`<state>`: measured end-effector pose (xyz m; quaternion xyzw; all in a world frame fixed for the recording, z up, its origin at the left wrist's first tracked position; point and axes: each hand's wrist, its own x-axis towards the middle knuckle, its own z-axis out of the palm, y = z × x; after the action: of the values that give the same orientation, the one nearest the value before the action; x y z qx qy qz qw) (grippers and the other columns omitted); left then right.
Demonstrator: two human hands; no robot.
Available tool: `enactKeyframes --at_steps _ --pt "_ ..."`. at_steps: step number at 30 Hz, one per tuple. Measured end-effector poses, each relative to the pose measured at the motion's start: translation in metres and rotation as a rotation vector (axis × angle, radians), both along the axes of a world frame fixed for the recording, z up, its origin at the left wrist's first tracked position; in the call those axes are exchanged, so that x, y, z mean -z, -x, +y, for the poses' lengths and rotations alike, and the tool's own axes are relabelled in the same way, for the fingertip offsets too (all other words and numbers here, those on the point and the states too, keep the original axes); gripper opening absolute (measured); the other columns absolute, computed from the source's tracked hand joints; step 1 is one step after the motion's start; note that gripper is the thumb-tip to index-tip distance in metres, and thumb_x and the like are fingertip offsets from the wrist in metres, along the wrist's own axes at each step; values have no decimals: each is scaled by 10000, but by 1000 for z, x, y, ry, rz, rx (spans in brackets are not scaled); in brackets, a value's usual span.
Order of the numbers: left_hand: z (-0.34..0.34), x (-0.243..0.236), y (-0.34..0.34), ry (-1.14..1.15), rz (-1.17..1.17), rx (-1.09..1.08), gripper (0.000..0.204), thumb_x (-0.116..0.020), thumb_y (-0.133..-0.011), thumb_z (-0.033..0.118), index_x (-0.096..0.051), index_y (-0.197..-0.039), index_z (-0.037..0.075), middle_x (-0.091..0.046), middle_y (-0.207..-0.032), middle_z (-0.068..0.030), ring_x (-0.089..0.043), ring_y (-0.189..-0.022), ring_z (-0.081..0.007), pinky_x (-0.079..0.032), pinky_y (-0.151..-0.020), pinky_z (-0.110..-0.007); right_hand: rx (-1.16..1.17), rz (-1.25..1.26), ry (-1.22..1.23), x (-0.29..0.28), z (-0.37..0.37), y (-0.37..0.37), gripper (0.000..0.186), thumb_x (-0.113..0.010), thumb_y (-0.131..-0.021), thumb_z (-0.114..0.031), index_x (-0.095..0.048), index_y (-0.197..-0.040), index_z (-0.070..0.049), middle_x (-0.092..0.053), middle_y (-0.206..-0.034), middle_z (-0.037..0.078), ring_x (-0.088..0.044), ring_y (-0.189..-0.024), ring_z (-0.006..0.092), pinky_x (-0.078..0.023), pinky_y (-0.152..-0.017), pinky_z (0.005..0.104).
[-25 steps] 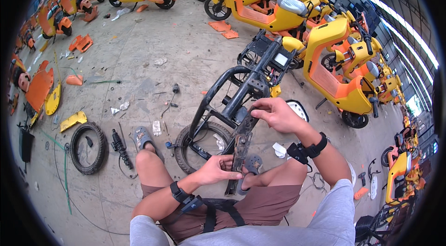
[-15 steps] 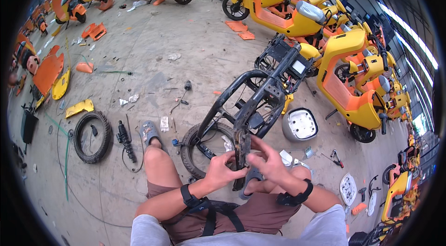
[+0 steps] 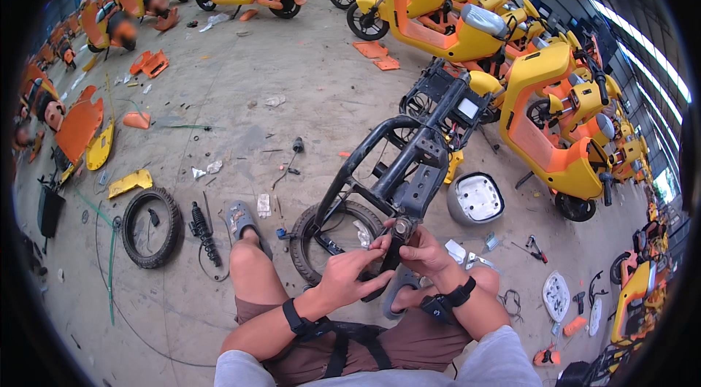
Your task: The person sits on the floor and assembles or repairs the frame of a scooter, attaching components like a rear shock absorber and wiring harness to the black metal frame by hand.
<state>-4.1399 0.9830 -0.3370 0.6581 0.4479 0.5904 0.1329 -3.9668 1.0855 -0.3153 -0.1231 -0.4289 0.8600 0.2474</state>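
A stripped black scooter frame (image 3: pixel 409 161) lies in front of me, its near end reaching my hands. A dark metal part (image 3: pixel 392 258) with a round, worn metal end hangs at that near end; I cannot tell if it is joined to the frame. My left hand (image 3: pixel 349 274) is closed at the part's left side, index finger and thumb pinching near its top. My right hand (image 3: pixel 431 255) grips the part from the right, thumb near the round end. The fingers partly hide it. Behind it, a loose tyre (image 3: pixel 301 241) lies under the frame.
To the left are another tyre (image 3: pixel 125 230), a shock absorber (image 3: pixel 204 234) and a yellow panel (image 3: pixel 130 183). On the right stand a grey tub (image 3: pixel 456 206) and red-handled pliers (image 3: pixel 539 250). Yellow-orange scooters (image 3: pixel 537 117) crowd the far right. People crouch at the far left.
The dark part has turned between my hands: its coil spring no longer shows and the round end faces up. My right hand has moved lower around it. The view has shifted slightly.
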Motion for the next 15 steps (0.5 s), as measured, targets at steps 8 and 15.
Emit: enactKeyframes --at_steps 8,15 --pt "-1 -6 16 272 -403 -20 102 -615 -914 53 -662 -913 -37 -685 -755 -78 -650 -657 -128 -521 -607 -265 -232 103 141 27 2 -27 642 -731 -819 -59 -424 -1381 -23 -631 -1068 118 -604 -940 235 -462 -863 391" --pt "13 -1 24 346 -463 240 375 -707 -869 172 -637 -1177 -31 -667 -1110 -134 -632 -975 -186 -496 -877 -321 -284 -187 33 35 -13 -17 558 -765 -774 -61 -519 -1270 2 -665 -1036 106 -632 -947 188 -501 -855 332"
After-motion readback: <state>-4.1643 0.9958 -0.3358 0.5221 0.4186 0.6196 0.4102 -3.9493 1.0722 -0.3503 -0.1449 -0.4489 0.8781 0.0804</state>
